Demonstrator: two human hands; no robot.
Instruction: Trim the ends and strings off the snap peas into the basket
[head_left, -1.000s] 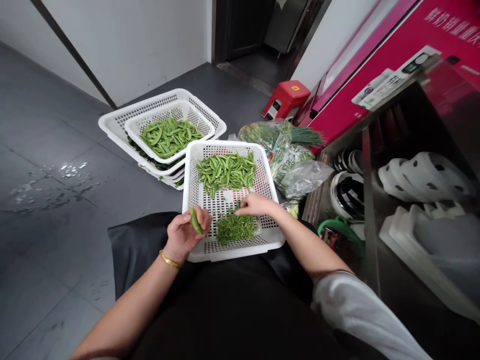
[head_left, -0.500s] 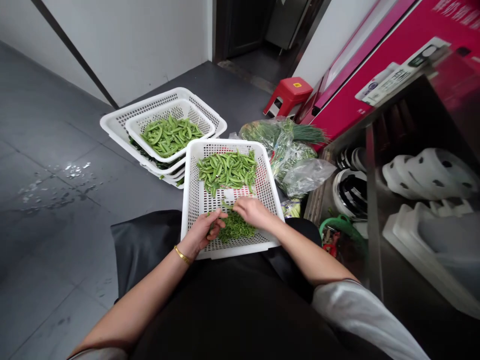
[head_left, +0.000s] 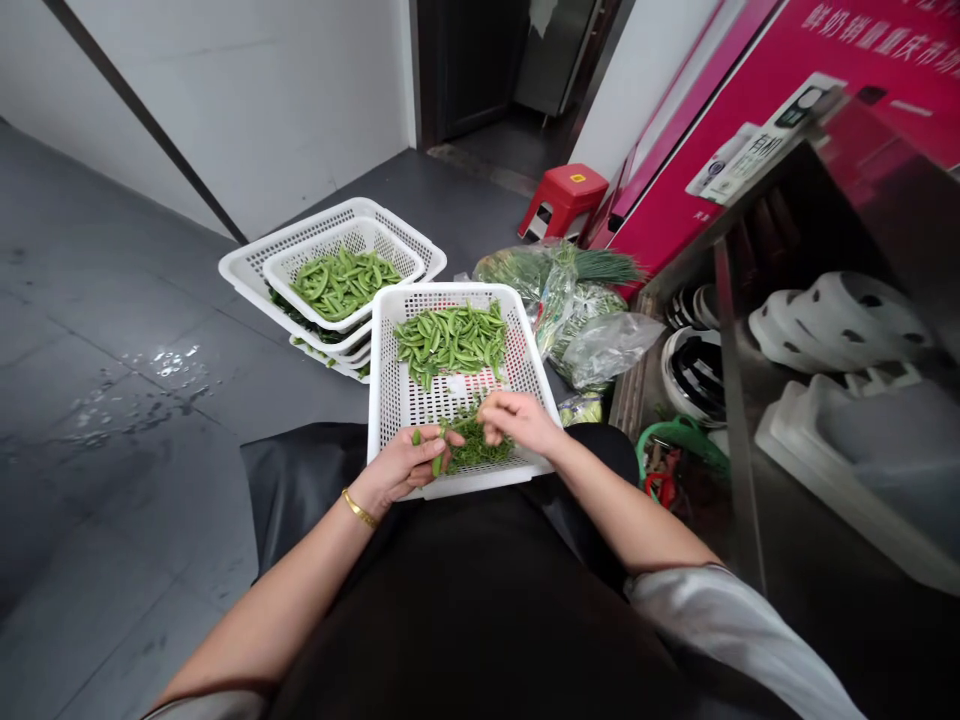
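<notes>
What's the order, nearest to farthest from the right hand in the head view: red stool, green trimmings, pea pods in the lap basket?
1. Green trimmings: beside the right hand, in the lap basket.
2. Pea pods: that basket's far end.
3. Red stool: beyond the basket, to the right.

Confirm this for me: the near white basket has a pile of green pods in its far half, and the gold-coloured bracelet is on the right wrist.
Not quite: the head view shows the gold-coloured bracelet on the wrist of the left hand, not the right. The near white basket does have a pile of green pods in its far half.
</notes>
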